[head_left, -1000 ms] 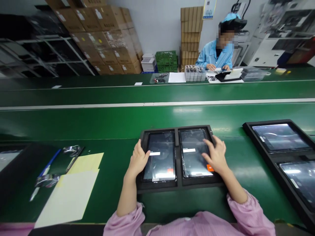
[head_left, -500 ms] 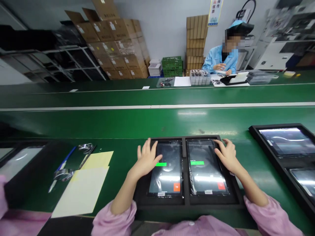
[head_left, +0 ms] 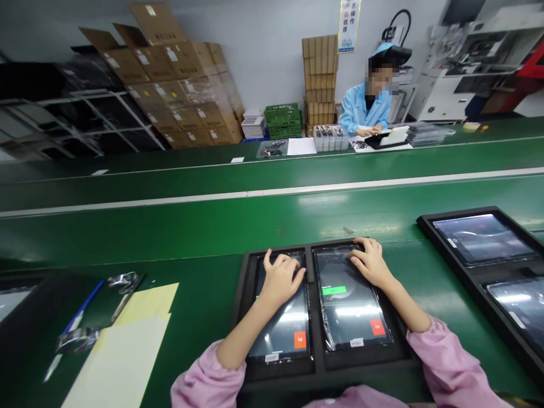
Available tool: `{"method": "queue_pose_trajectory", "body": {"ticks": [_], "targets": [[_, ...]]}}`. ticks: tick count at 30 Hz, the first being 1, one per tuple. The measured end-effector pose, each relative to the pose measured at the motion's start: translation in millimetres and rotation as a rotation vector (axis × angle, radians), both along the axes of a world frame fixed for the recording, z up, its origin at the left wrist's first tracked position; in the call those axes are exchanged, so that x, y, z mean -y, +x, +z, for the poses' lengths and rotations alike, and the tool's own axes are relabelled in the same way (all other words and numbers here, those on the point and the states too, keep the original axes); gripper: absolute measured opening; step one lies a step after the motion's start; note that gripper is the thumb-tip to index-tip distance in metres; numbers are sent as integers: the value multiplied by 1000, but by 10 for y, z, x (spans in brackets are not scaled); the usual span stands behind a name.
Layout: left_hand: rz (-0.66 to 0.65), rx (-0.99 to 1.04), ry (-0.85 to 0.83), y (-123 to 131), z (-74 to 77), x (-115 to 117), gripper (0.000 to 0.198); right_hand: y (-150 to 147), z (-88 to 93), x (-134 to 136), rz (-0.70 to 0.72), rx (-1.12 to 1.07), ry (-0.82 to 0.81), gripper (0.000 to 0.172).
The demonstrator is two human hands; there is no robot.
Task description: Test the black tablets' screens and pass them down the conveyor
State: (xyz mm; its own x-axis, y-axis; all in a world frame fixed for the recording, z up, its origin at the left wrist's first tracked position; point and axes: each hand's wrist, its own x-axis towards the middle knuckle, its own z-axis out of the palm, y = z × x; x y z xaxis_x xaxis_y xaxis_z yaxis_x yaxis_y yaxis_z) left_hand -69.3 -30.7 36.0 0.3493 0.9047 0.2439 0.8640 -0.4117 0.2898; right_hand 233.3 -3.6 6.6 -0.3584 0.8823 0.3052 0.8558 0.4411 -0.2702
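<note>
Two tablets lie side by side in a black foam tray point(head_left: 315, 362), both screens lit with a green bar and a red box. Over the upper part of the left tablet point(head_left: 283, 334) is my left hand point(head_left: 281, 277), fingers apart and bent, hiding much of that screen. My right hand point(head_left: 371, 264) rests at the top right corner of the right tablet point(head_left: 351, 306), fingers spread over its edge and the tray rim. Neither hand grips anything. Whether the left fingertips touch the glass, I cannot tell.
Another foam tray point(head_left: 471, 272) with tablets stands to the right. On the left lie yellow and white paper point(head_left: 123, 351), a blue pen point(head_left: 87, 303) and crumpled clear film point(head_left: 79, 340). Across the green bench sits a co-worker point(head_left: 366, 107) in blue, near stacked clear trays point(head_left: 330, 138).
My left hand has moved right, from the left tablet's edge to over its upper screen. My right hand stays near the right tablet's top corner. The camera view has shifted and tilted.
</note>
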Motion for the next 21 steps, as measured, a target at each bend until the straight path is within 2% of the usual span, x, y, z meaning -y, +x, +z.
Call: {"method": "queue_pose_trajectory", "body": {"ticks": [3, 5, 8, 12, 15, 21], "targets": [[43, -4, -14, 1, 9, -45, 18, -27, 16, -13, -52, -3, -28, 38], [-15, -31, -53, 3, 10, -56, 19, -27, 13, -18, -31, -38, -56, 39], [-68, -35, -80, -21, 40, -49, 28, 22, -10, -30, 17, -197, -77, 52], [51, 13, -23, -94, 88, -78, 31, 82, -58, -66, -138, -430, -29, 58], [107, 19, -15, -150, 76, -128, 31, 61, -79, -76, -166, -405, -23, 55], [75, -27, -49, -234, 46, -202, 41, 2, -31, -38, -132, -249, -24, 49]]}}
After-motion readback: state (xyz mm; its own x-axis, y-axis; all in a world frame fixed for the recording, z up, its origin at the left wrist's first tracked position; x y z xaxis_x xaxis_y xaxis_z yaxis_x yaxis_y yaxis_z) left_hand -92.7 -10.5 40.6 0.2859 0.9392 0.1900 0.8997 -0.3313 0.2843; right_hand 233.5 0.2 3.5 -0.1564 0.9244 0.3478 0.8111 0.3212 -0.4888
